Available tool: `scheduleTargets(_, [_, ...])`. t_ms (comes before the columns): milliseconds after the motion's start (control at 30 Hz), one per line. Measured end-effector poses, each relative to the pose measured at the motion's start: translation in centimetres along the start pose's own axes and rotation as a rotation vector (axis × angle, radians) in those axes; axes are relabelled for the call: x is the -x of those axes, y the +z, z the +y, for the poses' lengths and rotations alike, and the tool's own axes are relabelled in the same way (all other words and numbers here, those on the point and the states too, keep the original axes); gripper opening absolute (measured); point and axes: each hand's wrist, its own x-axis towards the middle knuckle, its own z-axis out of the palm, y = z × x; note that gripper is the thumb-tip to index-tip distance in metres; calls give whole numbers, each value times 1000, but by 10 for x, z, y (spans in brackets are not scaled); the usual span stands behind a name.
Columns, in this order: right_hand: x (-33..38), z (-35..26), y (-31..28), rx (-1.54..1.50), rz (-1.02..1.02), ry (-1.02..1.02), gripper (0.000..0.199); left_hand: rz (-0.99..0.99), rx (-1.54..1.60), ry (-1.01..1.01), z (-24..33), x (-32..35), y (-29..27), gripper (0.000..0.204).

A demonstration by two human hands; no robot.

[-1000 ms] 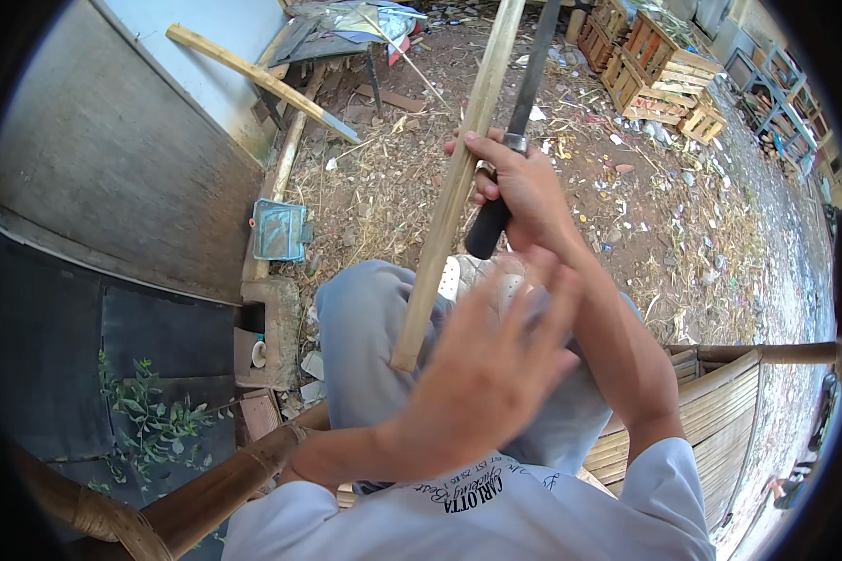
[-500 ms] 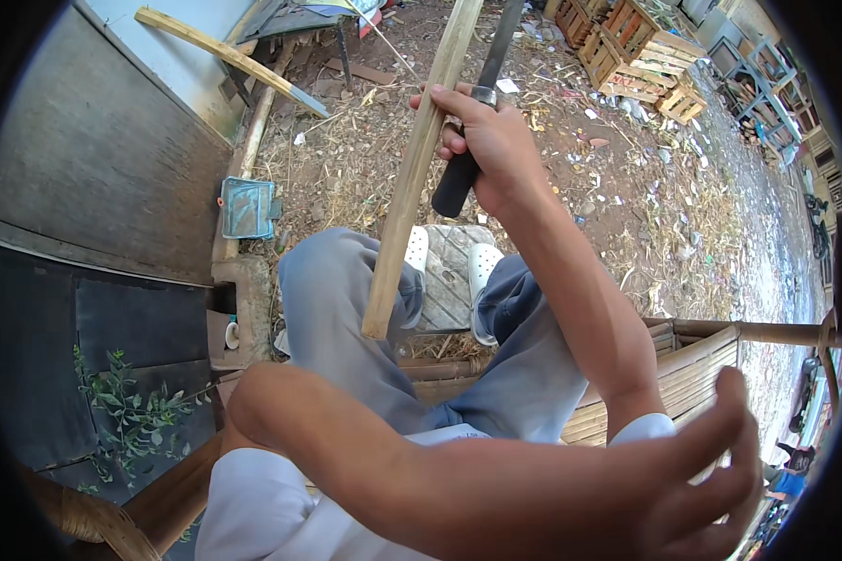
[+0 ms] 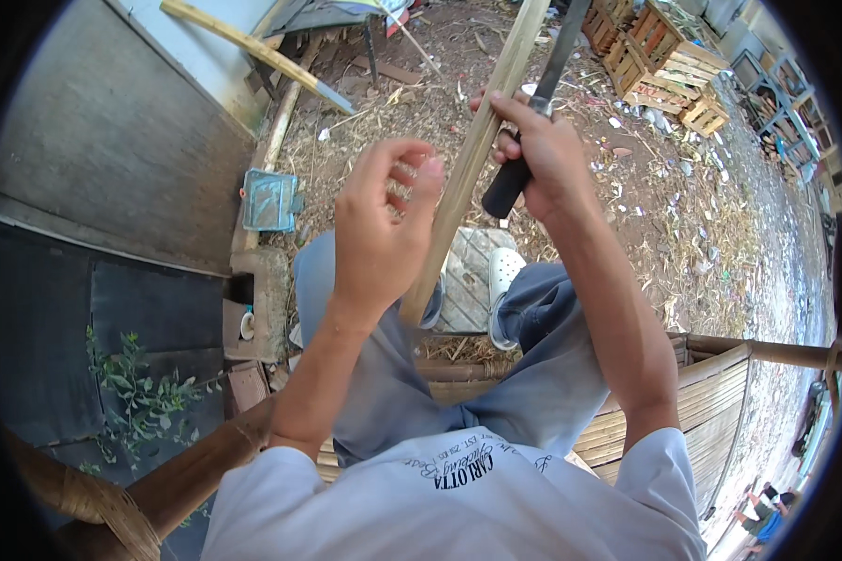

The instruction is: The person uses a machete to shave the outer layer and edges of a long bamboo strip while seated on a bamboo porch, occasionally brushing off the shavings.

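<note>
My right hand (image 3: 554, 161) is closed on the black handle of a machete (image 3: 508, 187), its long dark blade pointing up and away. The same hand also grips a long pale wooden stick (image 3: 458, 201) with its thumb and fingers. That stick slants from the top of the view down to between my knees, left of the machete. My left hand (image 3: 374, 224) is raised just left of the stick, fingers curved and apart from the thumb, with nothing in it. Whether its thumb touches the stick, I cannot tell.
I sit on a bamboo bench (image 3: 683, 407), feet near a worn board (image 3: 468, 290). A blue plastic basket (image 3: 270, 201) is at the left, below a slanting wooden beam (image 3: 253, 47). Wooden crates (image 3: 664, 61) stand far right. A leafy plant (image 3: 150, 393) grows at lower left.
My left hand has swung from the lower right, across my body, up to the left side of the stick. The right hand keeps its grip on the machete and stick.
</note>
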Motion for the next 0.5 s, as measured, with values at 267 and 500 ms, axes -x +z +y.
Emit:
scheduleTargets(267, [8,-1,8,0,-73,-17,22,-478,568,-545,-13,17,5,34])
scheduleTargets(500, [-5,3,4,-1,-14,-16,20,-71,-17,117,-2,32,5,38])
